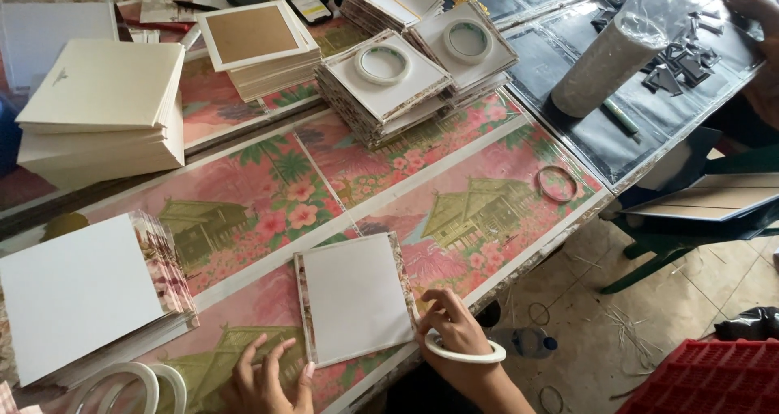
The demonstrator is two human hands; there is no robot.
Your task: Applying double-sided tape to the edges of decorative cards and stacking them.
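White card panel (355, 297) lies flat at table's near edge; right hand (451, 329), tape ring (464, 352) around its wrist, pinches the panel's right edge, left hand (266, 377) spread flat just beside its lower-left corner. Floral printed sheets (268, 195) cover the table (519, 256), card stacks (101, 109) and tape rolls (381, 63) farther back, tiled floor (600, 333) to the right.

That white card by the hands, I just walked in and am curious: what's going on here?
A person works at a floral-printed table. The right hand, a white tape ring around its wrist, touches the right edge of a white rectangular card with patterned borders. The left hand rests flat beside its lower left corner. Stacks of similar cards lie around.
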